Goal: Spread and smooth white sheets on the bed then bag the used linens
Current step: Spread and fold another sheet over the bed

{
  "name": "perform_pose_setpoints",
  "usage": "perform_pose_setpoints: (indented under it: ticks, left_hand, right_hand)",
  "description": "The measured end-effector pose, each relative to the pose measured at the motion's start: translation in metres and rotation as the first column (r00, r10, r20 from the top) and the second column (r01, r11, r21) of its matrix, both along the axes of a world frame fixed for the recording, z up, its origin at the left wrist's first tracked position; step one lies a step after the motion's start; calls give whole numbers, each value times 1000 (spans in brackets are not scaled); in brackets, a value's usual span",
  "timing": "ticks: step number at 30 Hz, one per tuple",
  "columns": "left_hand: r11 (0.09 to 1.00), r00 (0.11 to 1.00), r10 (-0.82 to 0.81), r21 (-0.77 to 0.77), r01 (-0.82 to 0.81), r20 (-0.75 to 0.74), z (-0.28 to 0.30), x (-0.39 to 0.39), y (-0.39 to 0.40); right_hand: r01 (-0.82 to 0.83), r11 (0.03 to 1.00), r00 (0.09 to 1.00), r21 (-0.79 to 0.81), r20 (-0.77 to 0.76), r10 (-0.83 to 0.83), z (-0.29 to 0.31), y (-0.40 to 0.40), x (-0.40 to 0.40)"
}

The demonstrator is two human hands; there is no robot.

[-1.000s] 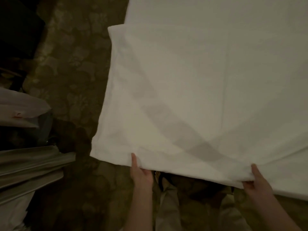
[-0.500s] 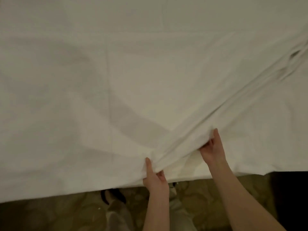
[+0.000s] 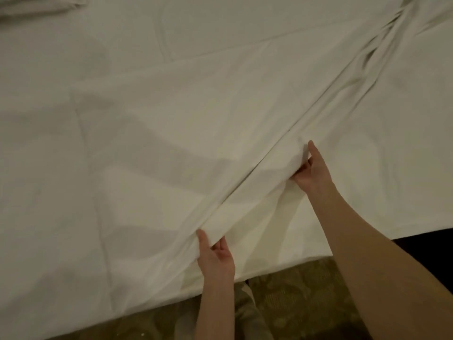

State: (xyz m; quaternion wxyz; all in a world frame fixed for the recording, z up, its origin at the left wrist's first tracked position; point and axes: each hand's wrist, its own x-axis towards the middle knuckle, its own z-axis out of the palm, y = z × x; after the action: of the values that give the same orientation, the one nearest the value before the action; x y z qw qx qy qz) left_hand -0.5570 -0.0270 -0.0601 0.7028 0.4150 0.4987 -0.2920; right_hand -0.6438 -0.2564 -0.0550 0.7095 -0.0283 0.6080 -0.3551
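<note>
A white sheet (image 3: 171,133) covers the bed and fills most of the view. A long raised fold runs through it from the lower middle up to the top right corner. My left hand (image 3: 215,256) grips the near end of that fold, thumb on top, close to the bed's front edge. Farther in, my right hand (image 3: 312,168) pinches the same fold, with cloth bunched between thumb and fingers. Both forearms reach in from the bottom. The mattress under the sheet is hidden.
Patterned brown carpet (image 3: 289,298) shows along the bottom below the sheet's hanging edge. A dark area (image 3: 431,246) lies at the lower right beside the bed. Crumpled white cloth (image 3: 36,7) lies at the top left corner.
The view swung from the sheet's corner over the carpet onto the bed. Both hands carried the sheet edge forward, the right reaching farther in, and a diagonal fold formed between them.
</note>
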Motion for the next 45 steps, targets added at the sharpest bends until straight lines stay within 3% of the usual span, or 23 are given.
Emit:
perform_pose_setpoints:
  ticks: [2,5,8,13,19,23,26,32,35,37,38,41,45]
  left_hand:
    - [1000,999,7,0,-7,-32,3,0,-12]
    - [994,992,-105,-45,102,-74,16,-14,-37]
    - [962,968,-244,-141,234,-59,27,-28,-69]
    - [956,965,-263,-132,263,19,20,-40,-107]
    - [984,988,-119,-118,131,100,11,-48,-132]
    - [994,988,4,-111,14,156,14,-60,-145]
    - [982,969,114,-174,-77,217,40,-48,-158]
    - [971,904,-32,-201,129,426,109,-26,-151]
    - [962,916,-180,-132,240,359,105,-48,-115]
    - [961,934,-241,-70,268,262,89,-68,-86]
    - [964,943,-253,-25,265,218,79,-78,-73]
    - [953,948,-298,94,288,114,53,-105,-45]
    - [930,930,-365,65,363,28,34,-126,-43]
  right_hand:
    - [8,1000,998,24,-57,-7,4,-8,-5]
    - [10,999,998,37,-62,-7,17,-23,-11]
    - [56,998,998,-8,-6,-56,31,-47,-19]
    - [57,997,992,-54,113,-51,33,-95,-33]
    - [-82,997,988,-14,130,83,22,-147,-55]
    - [-202,971,958,-129,179,223,47,-175,-58]
    - [-191,951,943,-244,225,247,96,-187,-59]
    - [-68,935,901,-348,382,208,165,-144,-124]
    - [-99,958,914,-270,357,195,129,-93,-192]
    - [-78,982,871,-170,468,150,97,-47,-229]
    - [-49,991,904,-128,416,99,86,-27,-240]
    - [116,992,991,58,63,-119,65,15,-262]
    - [107,989,993,99,-64,-101,51,26,-251]
